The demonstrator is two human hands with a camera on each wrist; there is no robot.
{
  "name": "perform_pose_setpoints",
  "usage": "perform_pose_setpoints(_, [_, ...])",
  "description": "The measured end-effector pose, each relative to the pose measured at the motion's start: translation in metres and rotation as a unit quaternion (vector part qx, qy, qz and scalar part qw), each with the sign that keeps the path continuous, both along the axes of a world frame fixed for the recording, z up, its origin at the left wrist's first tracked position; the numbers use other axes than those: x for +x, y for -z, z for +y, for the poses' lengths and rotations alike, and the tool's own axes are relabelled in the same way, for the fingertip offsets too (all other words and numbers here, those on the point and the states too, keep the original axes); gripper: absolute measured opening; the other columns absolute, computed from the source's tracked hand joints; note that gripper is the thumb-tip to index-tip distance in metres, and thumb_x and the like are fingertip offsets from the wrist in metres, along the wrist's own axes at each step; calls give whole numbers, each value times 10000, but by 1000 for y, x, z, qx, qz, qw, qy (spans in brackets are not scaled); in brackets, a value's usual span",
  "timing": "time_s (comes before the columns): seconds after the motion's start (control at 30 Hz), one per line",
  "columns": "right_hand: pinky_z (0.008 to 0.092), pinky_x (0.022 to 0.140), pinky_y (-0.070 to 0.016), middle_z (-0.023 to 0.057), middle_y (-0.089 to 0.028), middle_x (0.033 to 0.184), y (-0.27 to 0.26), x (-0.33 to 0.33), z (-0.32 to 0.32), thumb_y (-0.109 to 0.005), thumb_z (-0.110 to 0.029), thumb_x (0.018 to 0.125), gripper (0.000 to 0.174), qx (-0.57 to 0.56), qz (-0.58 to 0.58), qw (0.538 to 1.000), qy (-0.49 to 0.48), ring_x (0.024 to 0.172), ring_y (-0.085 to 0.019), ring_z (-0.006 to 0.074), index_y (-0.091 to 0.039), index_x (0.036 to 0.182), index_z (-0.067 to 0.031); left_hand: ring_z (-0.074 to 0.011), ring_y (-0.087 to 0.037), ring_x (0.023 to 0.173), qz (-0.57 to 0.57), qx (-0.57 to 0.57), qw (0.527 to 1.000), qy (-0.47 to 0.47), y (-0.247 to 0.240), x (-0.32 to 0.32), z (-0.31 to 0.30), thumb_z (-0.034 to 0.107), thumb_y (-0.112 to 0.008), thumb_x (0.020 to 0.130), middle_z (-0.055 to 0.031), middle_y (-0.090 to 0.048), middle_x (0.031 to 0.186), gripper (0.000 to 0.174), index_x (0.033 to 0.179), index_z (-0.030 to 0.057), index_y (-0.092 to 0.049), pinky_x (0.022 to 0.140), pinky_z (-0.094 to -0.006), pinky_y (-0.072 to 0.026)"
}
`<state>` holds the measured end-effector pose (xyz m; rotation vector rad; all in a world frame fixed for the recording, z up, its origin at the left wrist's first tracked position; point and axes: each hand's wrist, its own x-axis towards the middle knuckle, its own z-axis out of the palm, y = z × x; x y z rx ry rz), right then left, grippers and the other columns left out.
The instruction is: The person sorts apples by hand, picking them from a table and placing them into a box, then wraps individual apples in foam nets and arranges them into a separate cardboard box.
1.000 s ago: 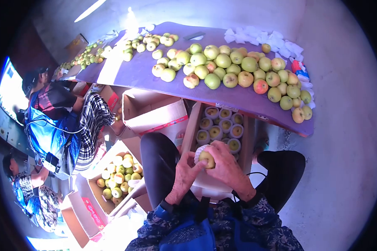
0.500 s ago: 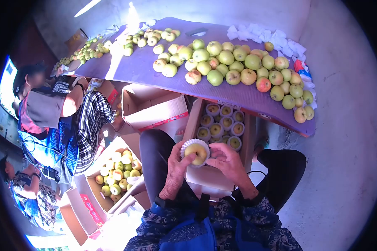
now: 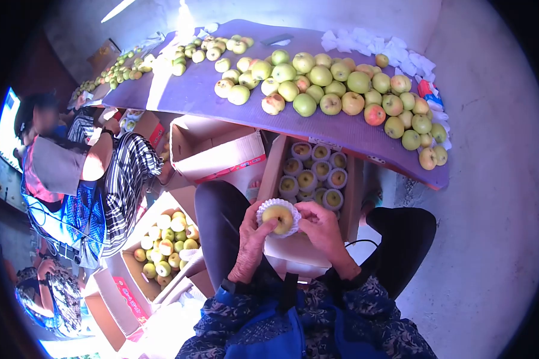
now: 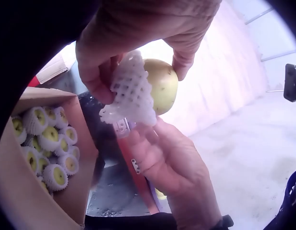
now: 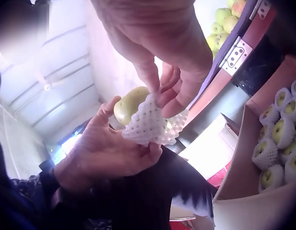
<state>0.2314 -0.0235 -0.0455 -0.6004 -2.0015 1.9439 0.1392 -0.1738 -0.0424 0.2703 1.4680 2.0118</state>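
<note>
Gripping an apple (image 3: 281,219) in the left hand (image 3: 253,242), raised over the lap between the knees (image 3: 218,206), thumb laid on the fruit and fingers curled under it. Pinching the white foam net (image 3: 268,207) round that apple with the fingertips of the right hand (image 3: 321,230), wrist bent in from the right.

Both hands meeting just at the near edge of the open box (image 3: 348,206), itself tucked under the near rim of the table (image 3: 185,99) and packed at its far end with wrapped apples (image 3: 308,179). Open room straight up and back toward the body. Legs close on either side, a second box (image 3: 221,158) just to the left, and a carton of loose apples (image 3: 164,245) farther left and nearer. Across the far table, a heap of bare apples (image 3: 341,90) running to its right end.

From the left wrist only: net covering part of the apple, yellow skin bare beside it. From the right wrist only: net hanging loose below the fruit, nipped at its top between right thumb and fingers, left palm open beneath. In the head view, just a white frill at the apple's far and left edge.
</note>
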Motion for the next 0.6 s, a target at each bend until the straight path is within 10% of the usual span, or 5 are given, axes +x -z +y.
perform_pose_setpoints(0.2, [282,719,-521,131,-609,1061,-5,2,-8,-690,-54,748,402,121,22,992,15,882,-614,176,-588,1135,-11,-201,-548,1092,-11,6,1000,-16,6,1,2,195,-703,788,-129,-564,1168,617,1300,-20,-435,967,-320,-427])
perform_pose_setpoints(0.6, [298,926,-464,77,-552,1184,14,11,-12,-772,-88,709,715,-180,26,982,-56,1089,-545,159,-424,1331,-29,-191,-518,1161,-8,-58,994,87,-6,8,-5,198,-526,935,-111,-543,1249,472,1351,-10,-444,975,-304,-420])
